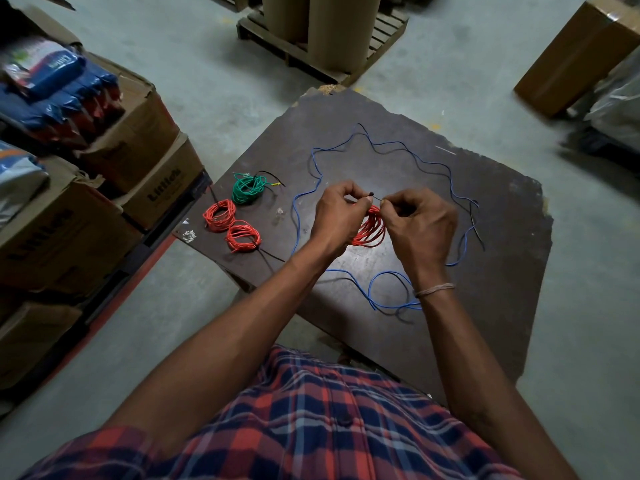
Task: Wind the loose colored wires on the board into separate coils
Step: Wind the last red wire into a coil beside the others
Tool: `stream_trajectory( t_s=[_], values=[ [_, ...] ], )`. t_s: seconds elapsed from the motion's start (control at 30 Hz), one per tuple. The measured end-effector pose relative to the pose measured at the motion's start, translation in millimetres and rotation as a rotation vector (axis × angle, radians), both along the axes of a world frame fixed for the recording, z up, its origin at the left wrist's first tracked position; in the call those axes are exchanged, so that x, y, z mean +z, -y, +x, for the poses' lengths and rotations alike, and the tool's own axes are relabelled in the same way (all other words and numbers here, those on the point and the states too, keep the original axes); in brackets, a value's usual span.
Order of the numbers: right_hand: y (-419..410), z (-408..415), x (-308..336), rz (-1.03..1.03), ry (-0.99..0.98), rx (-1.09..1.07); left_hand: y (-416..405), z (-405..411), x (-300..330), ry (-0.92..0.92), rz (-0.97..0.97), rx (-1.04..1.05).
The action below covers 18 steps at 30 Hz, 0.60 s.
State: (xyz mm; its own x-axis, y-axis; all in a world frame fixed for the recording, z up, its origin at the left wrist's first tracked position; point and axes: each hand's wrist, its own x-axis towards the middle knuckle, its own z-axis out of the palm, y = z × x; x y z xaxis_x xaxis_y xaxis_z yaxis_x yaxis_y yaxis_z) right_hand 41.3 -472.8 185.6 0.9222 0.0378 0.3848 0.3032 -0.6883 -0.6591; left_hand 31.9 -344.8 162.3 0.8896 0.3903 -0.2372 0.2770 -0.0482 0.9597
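A dark board [502, 271] lies on the floor in front of me. Over its middle, my left hand [337, 216] and my right hand [417, 223] hold a red wire coil [371, 232] between them. Both pinch a thin dark end of wire at the coil's top. A long blue wire [450, 178] lies loose in a wide wavy loop around my hands, with a black wire [476, 223] running beside it. At the board's left lie a green coil [247, 188] and two red coils [220, 214] [242, 236].
Stacked cardboard boxes [138, 161] with packets on top stand at the left. A wooden pallet [311, 53] with cardboard rolls sits behind the board. Another box [571, 57] and wrapped goods are at the right. Grey concrete floor surrounds the board.
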Motion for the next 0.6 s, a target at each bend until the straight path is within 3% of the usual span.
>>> stream_trajectory(
  t_s=[0.4,0.6],
  values=[
    [-0.4,4.3,-1.9,-0.042,0.005,-0.026,0.6,-0.5,2.2,0.003,0.033,-0.01],
    [-2.0,3.3,0.0,0.0,-0.008,-0.019,3.7,-3.9,5.9,0.049,0.14,-0.061]
  ],
)
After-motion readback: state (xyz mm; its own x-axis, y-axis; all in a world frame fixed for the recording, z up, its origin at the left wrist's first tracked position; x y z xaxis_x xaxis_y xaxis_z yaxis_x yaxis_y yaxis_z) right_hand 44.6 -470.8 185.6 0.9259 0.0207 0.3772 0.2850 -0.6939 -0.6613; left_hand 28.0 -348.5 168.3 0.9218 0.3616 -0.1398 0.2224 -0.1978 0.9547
